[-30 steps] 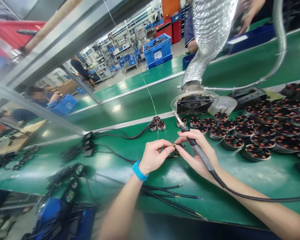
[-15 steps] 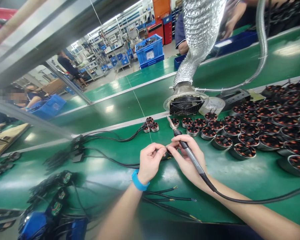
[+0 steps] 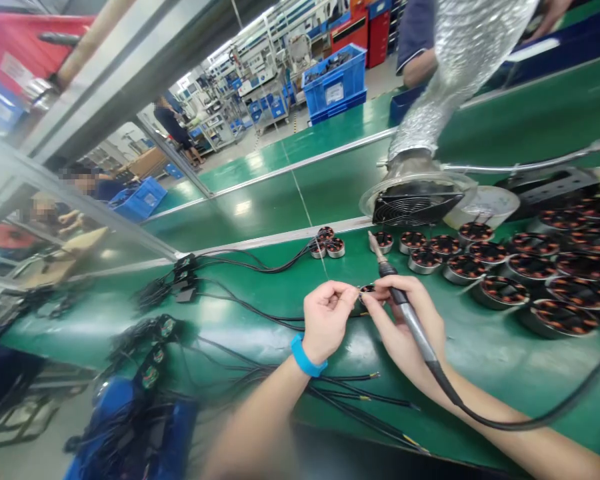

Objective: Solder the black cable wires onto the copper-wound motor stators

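Note:
My left hand [image 3: 326,319], with a blue wristband, pinches a thin wire end beside a small motor stator [image 3: 366,291] on the green table [image 3: 480,360]. My right hand [image 3: 405,323] is closed around a black soldering iron [image 3: 405,307]. The iron's tip points up and away, and its cable trails off to the right. The fingertips of that hand also touch the small stator. A thin solder wire [image 3: 310,220] hangs down to just above my hands.
Several copper-wound stators [image 3: 510,267] fill the table's right side. A fume fan with a silver duct [image 3: 415,200] stands behind them. Black cables with connectors [image 3: 220,293] lie left and near my wrists. A person's arm [image 3: 420,67] shows beyond the far belt.
The view has swung a little, so my hands sit further right in the frame. Both hands keep the same grip at the small stator.

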### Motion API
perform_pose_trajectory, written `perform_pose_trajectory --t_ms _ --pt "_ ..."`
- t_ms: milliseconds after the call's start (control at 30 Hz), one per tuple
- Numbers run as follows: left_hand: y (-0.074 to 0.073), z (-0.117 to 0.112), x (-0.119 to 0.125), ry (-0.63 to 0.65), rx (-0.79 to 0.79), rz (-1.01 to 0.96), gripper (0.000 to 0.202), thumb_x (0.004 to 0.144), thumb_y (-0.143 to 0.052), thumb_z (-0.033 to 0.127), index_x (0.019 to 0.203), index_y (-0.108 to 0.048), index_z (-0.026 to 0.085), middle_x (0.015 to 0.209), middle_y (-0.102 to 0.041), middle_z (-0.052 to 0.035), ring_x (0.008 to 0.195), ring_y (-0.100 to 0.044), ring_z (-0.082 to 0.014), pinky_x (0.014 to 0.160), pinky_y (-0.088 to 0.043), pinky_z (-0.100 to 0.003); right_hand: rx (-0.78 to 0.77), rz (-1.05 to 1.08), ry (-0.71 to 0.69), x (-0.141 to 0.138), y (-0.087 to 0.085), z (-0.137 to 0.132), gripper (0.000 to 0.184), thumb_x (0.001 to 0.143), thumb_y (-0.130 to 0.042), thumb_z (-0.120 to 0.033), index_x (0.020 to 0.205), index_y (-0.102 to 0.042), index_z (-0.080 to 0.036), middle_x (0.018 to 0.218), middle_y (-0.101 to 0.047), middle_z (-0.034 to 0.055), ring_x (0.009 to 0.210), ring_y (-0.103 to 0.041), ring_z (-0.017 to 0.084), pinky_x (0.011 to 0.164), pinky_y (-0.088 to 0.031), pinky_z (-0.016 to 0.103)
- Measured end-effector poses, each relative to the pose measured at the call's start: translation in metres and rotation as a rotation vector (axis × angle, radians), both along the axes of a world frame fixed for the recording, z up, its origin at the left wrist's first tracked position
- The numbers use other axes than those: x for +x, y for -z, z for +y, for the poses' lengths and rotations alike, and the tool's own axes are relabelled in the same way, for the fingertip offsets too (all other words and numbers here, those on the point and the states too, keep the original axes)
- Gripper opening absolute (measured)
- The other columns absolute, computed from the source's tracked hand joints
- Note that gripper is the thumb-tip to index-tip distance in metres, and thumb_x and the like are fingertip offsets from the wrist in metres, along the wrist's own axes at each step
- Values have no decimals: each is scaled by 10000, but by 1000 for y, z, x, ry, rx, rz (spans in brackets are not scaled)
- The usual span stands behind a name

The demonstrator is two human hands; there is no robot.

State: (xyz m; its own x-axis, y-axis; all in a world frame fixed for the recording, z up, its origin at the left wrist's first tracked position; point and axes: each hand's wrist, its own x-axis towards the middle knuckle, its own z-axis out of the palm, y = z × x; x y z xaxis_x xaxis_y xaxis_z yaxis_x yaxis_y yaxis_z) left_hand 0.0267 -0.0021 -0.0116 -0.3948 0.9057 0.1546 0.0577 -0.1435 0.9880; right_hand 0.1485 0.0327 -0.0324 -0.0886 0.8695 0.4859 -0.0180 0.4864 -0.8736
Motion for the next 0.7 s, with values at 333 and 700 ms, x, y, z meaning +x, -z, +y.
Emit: perform_pose_trajectory --t_ms 333,700 --pt "3 4 -5 25 -75 5 205 855 -700 332 798 -681 136 739 -660 -25 684 -576 -114 662 -473 -220 150 -150 18 4 -5 3 325 866 -665 -130 1151 -560 -245 1026 -556 40 896 -609 170 810 -556 317" --pt "0 -6 -10 251 -183 336 124 884 -626 243 842 -708 160 785 -640 -19 711 -559 -132 668 -433 -237 285 -176 -99 13 -1 9 344 911 -615 -100 1207 -559 -267 1056 -613 64 1005 -653 201 869 -589 344"
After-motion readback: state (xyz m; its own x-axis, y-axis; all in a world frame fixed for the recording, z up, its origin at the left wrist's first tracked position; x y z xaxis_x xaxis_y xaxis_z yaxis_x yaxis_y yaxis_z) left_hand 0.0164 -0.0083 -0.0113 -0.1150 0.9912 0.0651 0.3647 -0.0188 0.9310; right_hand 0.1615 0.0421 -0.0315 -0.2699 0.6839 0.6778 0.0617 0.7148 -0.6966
